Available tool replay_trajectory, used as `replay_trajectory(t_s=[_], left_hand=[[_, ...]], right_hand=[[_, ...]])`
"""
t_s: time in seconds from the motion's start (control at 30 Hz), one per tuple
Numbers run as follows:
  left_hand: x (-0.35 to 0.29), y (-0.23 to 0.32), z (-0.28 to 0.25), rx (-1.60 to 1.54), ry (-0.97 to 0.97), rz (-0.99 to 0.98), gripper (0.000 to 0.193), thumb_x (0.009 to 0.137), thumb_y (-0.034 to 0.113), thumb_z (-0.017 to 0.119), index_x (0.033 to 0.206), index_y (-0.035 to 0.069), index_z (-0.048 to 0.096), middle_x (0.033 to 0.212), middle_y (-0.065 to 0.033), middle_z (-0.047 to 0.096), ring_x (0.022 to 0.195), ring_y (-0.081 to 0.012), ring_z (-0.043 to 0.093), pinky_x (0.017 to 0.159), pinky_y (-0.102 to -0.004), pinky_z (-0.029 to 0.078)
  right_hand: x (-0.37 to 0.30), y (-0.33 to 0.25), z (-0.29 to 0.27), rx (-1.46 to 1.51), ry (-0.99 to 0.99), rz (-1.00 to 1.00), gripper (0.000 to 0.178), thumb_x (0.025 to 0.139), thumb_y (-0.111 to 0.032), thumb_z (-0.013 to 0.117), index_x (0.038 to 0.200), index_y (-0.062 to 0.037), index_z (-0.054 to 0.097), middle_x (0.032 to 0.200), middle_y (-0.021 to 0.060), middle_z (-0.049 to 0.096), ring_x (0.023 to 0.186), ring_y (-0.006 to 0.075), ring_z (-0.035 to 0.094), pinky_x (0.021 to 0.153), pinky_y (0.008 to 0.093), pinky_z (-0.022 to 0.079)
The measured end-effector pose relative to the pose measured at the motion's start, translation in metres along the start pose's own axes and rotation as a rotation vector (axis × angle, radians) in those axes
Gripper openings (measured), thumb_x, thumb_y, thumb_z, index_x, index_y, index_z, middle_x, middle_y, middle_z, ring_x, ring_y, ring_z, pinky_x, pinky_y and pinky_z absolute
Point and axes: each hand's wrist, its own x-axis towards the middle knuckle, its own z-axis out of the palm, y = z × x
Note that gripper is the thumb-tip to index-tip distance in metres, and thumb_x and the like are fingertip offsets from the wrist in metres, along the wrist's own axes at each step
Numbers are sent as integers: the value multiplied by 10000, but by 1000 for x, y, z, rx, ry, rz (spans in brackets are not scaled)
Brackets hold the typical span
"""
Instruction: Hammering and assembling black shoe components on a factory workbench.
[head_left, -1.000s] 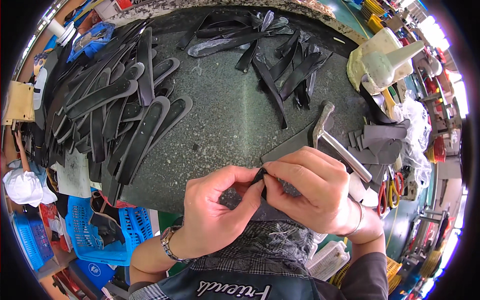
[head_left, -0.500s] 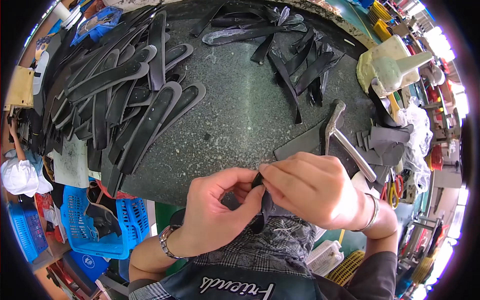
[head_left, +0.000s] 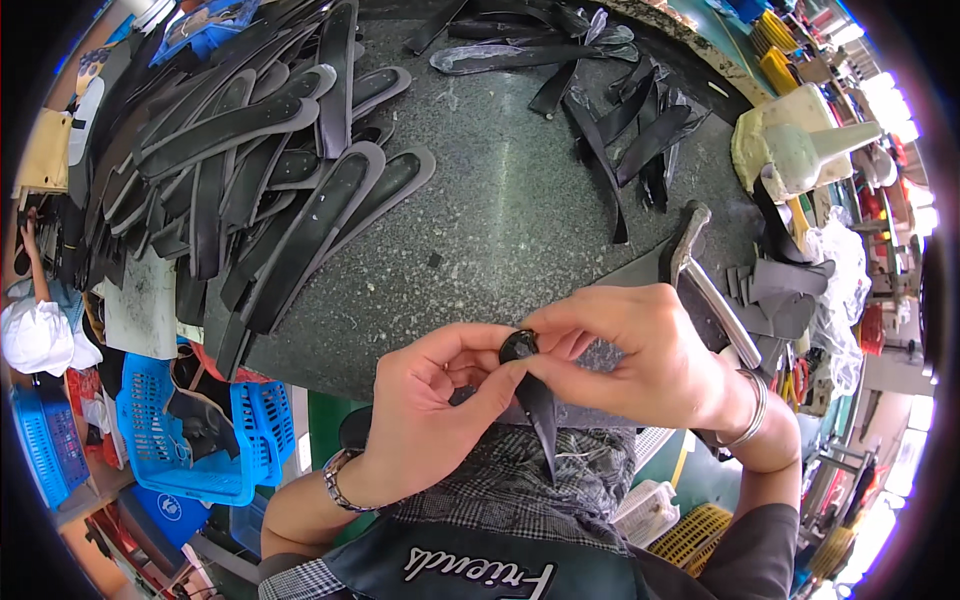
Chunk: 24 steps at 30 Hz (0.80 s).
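Note:
Between my two hands, over the near edge of the work surface, hangs a black strip [head_left: 540,410] with a rounded, shiny upper end and a narrowing tail. My left hand [head_left: 435,400] pinches it from the left with thumb and forefinger. From the right, the thumb and forefinger of my right hand [head_left: 640,350] close on the same rounded end. Similar black strips [head_left: 640,130] lie loose at the far right of the surface. At the left is a big heap of long black strips with grey rounded borders [head_left: 320,230].
A hammer [head_left: 715,295] lies right of my right hand, near stacked dark grey pieces [head_left: 780,290]. Beyond it stands a pale cast stand [head_left: 790,145]. Blue plastic baskets [head_left: 190,480] are below the left edge. Another person's arm [head_left: 38,260] shows at far left.
The strip's rounded end has turned up into view and its tail now hangs lower. My right fingers have shifted their hold. The whole view has shifted slightly.

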Motion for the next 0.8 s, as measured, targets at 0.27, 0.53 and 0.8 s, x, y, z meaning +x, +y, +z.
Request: replay_trajectory(t_s=[0.27,0.53,0.8], left_hand=[[-8,-19,-7,901,166,563,202,755,-23,767,914,23,651,766,-46,686,636,-149,642,642,-285,444],[-13,-27,-22,887,254,603,213,737,-29,777,910,31,669,769,-54,688,597,-176,605,624,-291,391],[-23,-23,-21,228,339,213,178,823,-3,766,968,-10,664,847,-27,676,718,-19,535,613,-183,413]], right_hand=[[5,14,29,-451,59,-306,175,688,-106,708,763,-42,563,696,69,553,625,266,599,532,373,494],[14,11,38,91,-37,235,145,786,-26,682,895,47,620,750,101,650,693,190,677,639,292,544],[14,7,29,120,-27,6,167,875,-59,687,1019,22,661,813,136,690,720,195,690,653,302,556]])
